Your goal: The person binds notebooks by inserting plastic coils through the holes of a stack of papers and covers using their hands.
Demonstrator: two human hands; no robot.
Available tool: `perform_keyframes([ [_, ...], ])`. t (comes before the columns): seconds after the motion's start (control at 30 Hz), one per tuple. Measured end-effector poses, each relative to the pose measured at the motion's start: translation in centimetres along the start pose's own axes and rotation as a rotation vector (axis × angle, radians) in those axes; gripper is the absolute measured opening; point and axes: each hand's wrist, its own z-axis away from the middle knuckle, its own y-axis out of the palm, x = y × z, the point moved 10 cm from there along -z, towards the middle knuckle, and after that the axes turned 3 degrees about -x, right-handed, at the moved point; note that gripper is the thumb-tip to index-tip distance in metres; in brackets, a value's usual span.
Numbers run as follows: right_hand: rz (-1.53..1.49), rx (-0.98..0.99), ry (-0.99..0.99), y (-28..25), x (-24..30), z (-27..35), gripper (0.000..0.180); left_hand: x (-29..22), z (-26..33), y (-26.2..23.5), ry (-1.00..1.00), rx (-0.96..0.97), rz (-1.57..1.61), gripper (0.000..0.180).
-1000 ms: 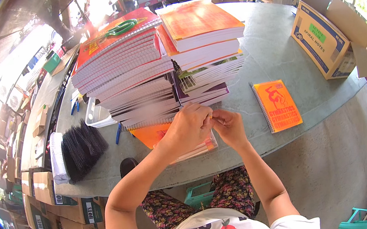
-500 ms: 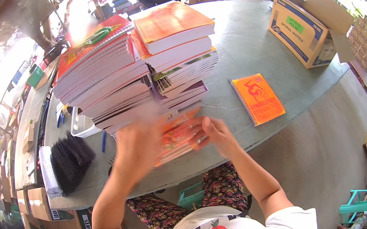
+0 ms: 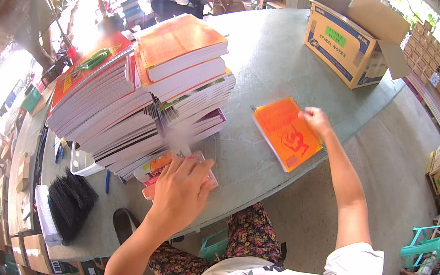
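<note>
The left hand [image 3: 182, 189] lies palm down with its fingers spread loosely over a thin notebook with a pink and orange cover [image 3: 174, 171], pressing it flat on the grey table [image 3: 271, 58] at the near edge; whether the fingertips curl under the cover cannot be told. The right hand [image 3: 315, 119] reaches out to the right, its fingers bent onto the far right edge of an orange spiral-bound notebook [image 3: 286, 134] that lies flat and alone on the table, its wire binding along the far short side; the hand touches it but does not appear to have lifted it. Just beyond the left hand rise two tall, leaning stacks of notebooks [image 3: 137, 98], touching side by side, the left one topped by a red cover with a green shape on it, the right one by an orange cover; the pressed notebook lies at their foot, partly tucked under the overhanging lowest books. Judging from this, much of the stacking seems done, while the two books under the hands are yet to join any pile. To the left of the stacks sit a small clear tray [image 3: 82, 164] with blue pens beside it and a bundle of black spiral binding combs [image 3: 70, 199]. Farther right stands an open cardboard carton [image 3: 349, 45] with blue edging. At the far end another person sits, turned away, and more cartons stand on the floor around the table.
</note>
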Motion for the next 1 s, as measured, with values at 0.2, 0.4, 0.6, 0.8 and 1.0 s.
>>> perform_keyframes([
  [0.2, 0.393, -0.346, -0.039, -1.1, -1.7, -0.9, 0.022, 4.7, 4.1, -0.1, -0.119, 0.015, -0.074, 0.025],
  [0.4, 0.48, -0.482, -0.208, -0.2, 1.7, 1.0, 0.021, 5.7, 5.2, 0.4, -0.19, 0.054, -0.054, 0.025],
  [0.6, 0.56, -0.386, -0.121, 1.0, 1.5, 0.3, 0.021, 7.1, 7.5, -0.7, -0.207, 0.002, -0.049, 0.024],
  [0.8, 0.219, -0.76, -0.787, -2.8, 23.9, 3.7, 0.036, 6.7, 8.0, -3.3, -0.187, -0.103, -0.013, 0.018],
  [1.0, 0.181, -0.18, -1.454, 7.7, 47.5, 12.2, 0.03, 6.2, 10.0, -5.5, -0.184, -0.152, -0.013, 0.016],
])
